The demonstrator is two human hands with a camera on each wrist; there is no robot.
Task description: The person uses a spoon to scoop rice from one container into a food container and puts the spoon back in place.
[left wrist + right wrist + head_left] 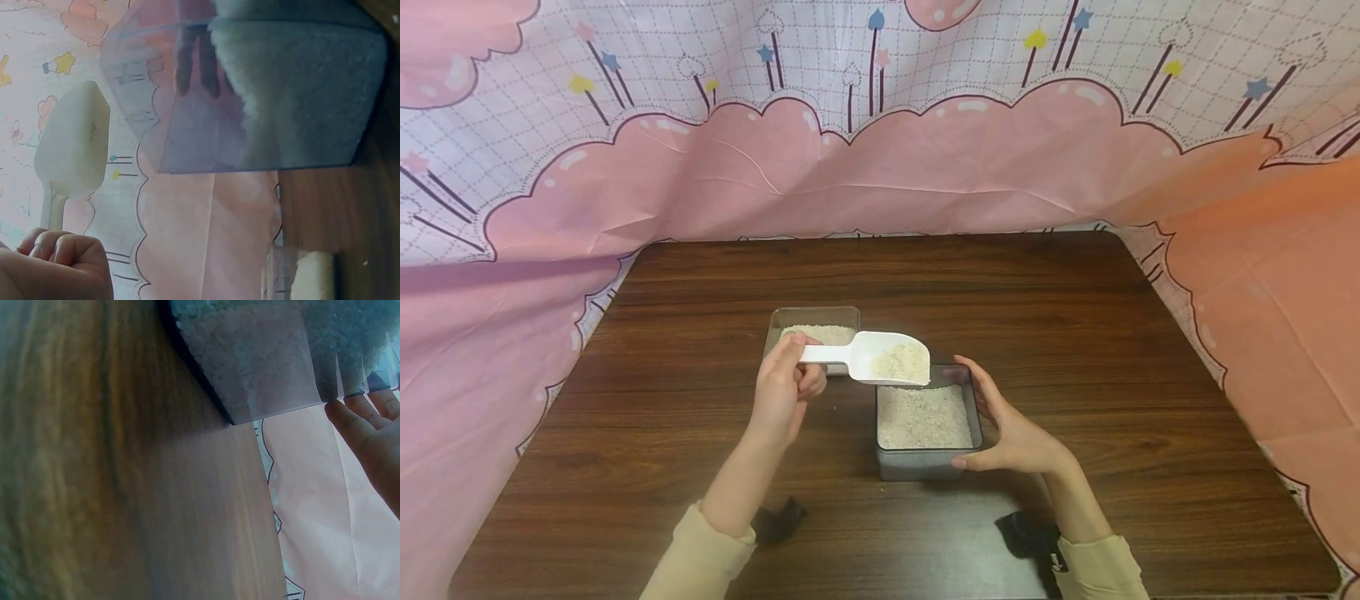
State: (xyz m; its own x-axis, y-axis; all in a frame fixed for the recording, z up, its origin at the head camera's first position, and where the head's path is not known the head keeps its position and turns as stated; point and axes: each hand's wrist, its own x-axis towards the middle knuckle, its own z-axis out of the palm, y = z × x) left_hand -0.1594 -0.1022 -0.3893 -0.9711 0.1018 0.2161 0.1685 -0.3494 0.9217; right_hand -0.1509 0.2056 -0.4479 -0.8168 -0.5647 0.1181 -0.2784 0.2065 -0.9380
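My left hand point(781, 398) pinches the handle of a white scoop point(863, 360), held level with a small heap of pale grains, like rice, in its bowl. The scoop's tip overlaps the far left rim of a grey see-through container point(919, 467) in the head view. Pale grains fill much of that container. My right hand point(1018, 439) grips its right side, thumb at the near wall and fingers toward the far corner. In the left wrist view the underside of the scoop point(70, 144) shows beside the container point(294, 112), higher than the grains inside.
A clear container point(814, 316) with more pale grains stands behind my left hand, partly covered by it and the scoop. Both containers are on a dark wood table point(700, 292). Printed cloth point(880, 183) hangs around the back and sides. Black straps point(1026, 533) lie near both wrists.
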